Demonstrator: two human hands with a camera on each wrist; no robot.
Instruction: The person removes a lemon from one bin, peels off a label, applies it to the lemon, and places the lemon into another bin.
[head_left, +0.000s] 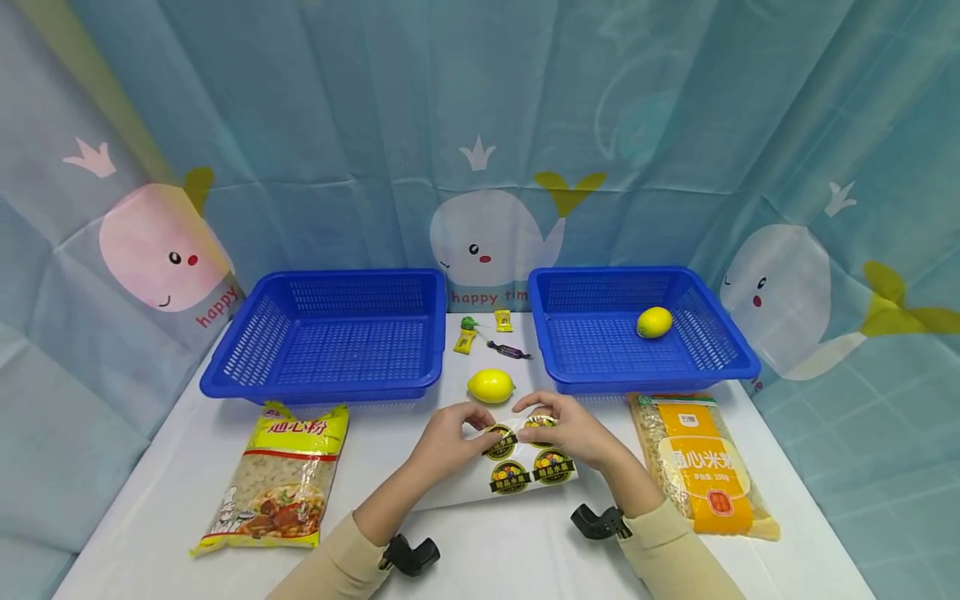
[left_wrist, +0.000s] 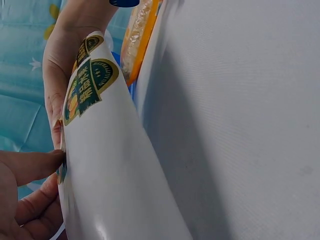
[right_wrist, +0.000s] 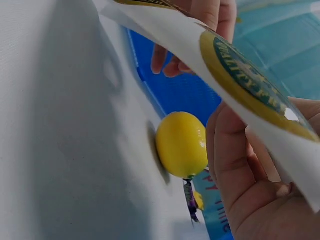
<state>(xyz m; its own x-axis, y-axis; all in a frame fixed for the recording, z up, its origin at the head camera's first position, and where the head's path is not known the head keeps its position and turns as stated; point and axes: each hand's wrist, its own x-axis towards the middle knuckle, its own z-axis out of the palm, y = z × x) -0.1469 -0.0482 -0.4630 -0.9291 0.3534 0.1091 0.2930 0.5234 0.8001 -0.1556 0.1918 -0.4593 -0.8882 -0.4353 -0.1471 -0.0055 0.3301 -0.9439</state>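
Note:
A white sheet of round fruit stickers (head_left: 510, 477) with black, gold and green labels is held up over the table between both hands. My left hand (head_left: 448, 442) pinches its upper edge, the thumb lying on the printed face in the left wrist view. My right hand (head_left: 576, 432) grips the same edge further right, with fingers (right_wrist: 232, 145) behind the sheet in the right wrist view. Just beyond the hands a yellow lemon (head_left: 491, 386) lies on the table, touched by neither. In the right wrist view the lemon (right_wrist: 181, 144) shows beneath the raised sheet.
Blue baskets stand at the back left (head_left: 360, 387) and back right (head_left: 645, 385); the right one holds another lemon (head_left: 655, 322). Several wrapped candies (head_left: 509, 350) lie between them. A yellow-topped pasta bag (head_left: 281, 483) is at left, an orange-labelled bag (head_left: 705, 467) at right.

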